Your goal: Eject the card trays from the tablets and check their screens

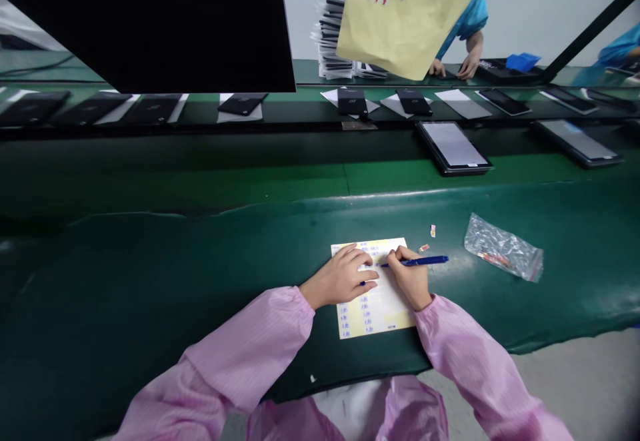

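Note:
A pale yellow and white sheet of paper (383,304) with rows of blue handwriting lies on the green bench top. My left hand (343,276) rests flat on its left side, fingers spread apart. In my right hand (411,280) is a blue pen (425,261), pinched by thumb and fingers, its tip at the writing on the sheet. Just beyond the right hand lie two tiny card-like pieces, one pinkish-white (433,230) and one orange (425,248). To the right sits a clear plastic bag (503,249) with small reddish items inside.
A stack of tablets (455,146) and another tablet (577,141) stand behind the bench top. Several dark devices line the shelf further back. A large black panel (200,28) and a yellow sheet with red arrows (400,28) hang above. A co-worker's hands (467,64) show beyond.

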Demonstrator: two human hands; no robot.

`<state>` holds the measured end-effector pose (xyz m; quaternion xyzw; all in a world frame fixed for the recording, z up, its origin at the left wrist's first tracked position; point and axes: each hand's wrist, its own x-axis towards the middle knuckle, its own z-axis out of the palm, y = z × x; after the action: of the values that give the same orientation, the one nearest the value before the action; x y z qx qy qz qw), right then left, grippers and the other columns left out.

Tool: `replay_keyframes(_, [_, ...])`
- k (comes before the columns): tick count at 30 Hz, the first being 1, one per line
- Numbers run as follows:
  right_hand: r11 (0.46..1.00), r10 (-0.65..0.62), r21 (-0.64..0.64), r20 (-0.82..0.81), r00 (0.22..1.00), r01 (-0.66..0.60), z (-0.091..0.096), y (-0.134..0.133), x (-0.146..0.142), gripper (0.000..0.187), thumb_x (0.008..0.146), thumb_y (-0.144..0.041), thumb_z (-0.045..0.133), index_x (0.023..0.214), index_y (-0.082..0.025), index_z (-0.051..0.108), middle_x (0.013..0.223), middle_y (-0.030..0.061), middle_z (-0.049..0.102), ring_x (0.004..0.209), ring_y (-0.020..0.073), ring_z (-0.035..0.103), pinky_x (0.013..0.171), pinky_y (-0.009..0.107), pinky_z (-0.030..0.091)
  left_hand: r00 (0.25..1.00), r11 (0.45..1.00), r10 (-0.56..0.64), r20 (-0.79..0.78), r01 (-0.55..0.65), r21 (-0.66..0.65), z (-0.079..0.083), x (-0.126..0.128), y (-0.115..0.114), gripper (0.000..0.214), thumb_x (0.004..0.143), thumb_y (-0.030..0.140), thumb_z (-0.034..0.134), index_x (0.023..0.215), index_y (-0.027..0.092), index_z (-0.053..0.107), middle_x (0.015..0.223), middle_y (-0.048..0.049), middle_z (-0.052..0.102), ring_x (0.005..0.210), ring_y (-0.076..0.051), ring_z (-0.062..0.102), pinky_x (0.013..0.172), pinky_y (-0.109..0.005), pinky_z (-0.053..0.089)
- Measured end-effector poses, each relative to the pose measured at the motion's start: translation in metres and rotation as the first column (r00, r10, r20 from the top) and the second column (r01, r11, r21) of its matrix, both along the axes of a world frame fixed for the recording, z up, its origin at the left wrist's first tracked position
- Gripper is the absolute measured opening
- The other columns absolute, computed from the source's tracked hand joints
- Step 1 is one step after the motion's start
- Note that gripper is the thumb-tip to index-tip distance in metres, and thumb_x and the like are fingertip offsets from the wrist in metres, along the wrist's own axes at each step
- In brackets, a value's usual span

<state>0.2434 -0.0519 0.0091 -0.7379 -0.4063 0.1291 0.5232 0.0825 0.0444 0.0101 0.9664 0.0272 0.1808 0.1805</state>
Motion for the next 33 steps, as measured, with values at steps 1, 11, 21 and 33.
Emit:
replay_keyframes(1, [1.0, -0.003, 0.001, -0.002, 1.0, 0.003, -0.0001, -0.0001, 0.0, 0.038, 0.075, -0.034, 0.053, 0.049, -0.022, 0.029, 0.044, -0.007, 0.031, 0.045, 0.0084, 0.029, 0.047, 0.025, 0.027, 1.0, 1.0, -0.001, 0.001, 0.001, -0.002, -0.0001, -0.0001, 0.0, 0.029, 0.096, 0.037, 0.046, 0.103, 0.022, 0.07, 0.108, -0.0073, 0.061, 0.104, -0.021, 0.055, 0.108, -0.044, 0.036])
replay_keyframes(11, [0.999, -0.031, 0.014, -0.006, 0.999, 0.031, 0.0, -0.0001, -0.0009, 0.039, 0.077, -0.034, 0.053, 0.049, -0.021, 0.029, 0.045, -0.0069, 0.032, 0.046, 0.0079, 0.03, 0.049, 0.025, 0.028, 1.0, 1.0, 0.002, 0.004, -0.001, -0.005, 0.0004, 0.0, -0.0003, 0.029, 0.096, 0.037, 0.047, 0.103, 0.022, 0.07, 0.107, -0.0072, 0.061, 0.104, -0.021, 0.056, 0.108, -0.044, 0.036])
replay_keyframes(21, [0.999, -0.032, 0.014, -0.017, 0.999, 0.033, 0.0004, -0.0003, -0.0007, 0.038, 0.077, -0.034, 0.052, 0.049, -0.022, 0.029, 0.045, -0.0072, 0.031, 0.046, 0.0078, 0.029, 0.049, 0.025, 0.027, 1.0, 1.0, 0.0, 0.014, 0.0, -0.009, -0.0017, 0.0, -0.0003, 0.029, 0.096, 0.037, 0.047, 0.103, 0.021, 0.07, 0.107, -0.0071, 0.061, 0.104, -0.021, 0.055, 0.107, -0.044, 0.036])
replay_keyframes(33, [0.999, -0.031, 0.015, -0.018, 0.999, 0.031, 0.0005, 0.0001, -0.0013, 0.038, 0.077, -0.033, 0.053, 0.051, -0.022, 0.029, 0.046, -0.0075, 0.03, 0.047, 0.0077, 0.029, 0.05, 0.025, 0.027, 1.0, 1.0, 0.001, 0.02, -0.001, -0.001, -0.0008, 0.0006, -0.0002, 0.028, 0.096, 0.036, 0.048, 0.103, 0.021, 0.07, 0.107, -0.0072, 0.061, 0.103, -0.021, 0.055, 0.106, -0.045, 0.037])
